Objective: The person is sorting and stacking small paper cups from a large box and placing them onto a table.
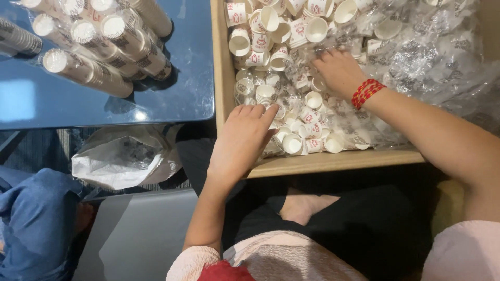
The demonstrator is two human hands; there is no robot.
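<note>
A dark glass tabletop filled the upper left of the view, and on it lay several sleeves of stacked paper cups wrapped in clear film, their long axes running diagonally from upper left down to lower right. Below the table edge sat a crumpled white plastic bag, with a fold of blue denim cloth at the far left (whose it was could not be told).

Just right of the tabletop stood a shallow wooden tray, heaped with small loose paper cups lying every way up, white with red print. The left hand rested over the tray's near rim, fingers together and lightly curled, their tips touching a short stack of cups that stood upright just ahead of them; whether it actually pinched the stack I could not tell. That stack lay forward and slightly right of the left hand, and nearer to it than to the other.

Farther right and deeper in the tray, the right hand, a red thread band at its wrist, lay palm down among cups and crinkled clear plastic film, fingers spread loosely, gripping nothing visible.
</note>
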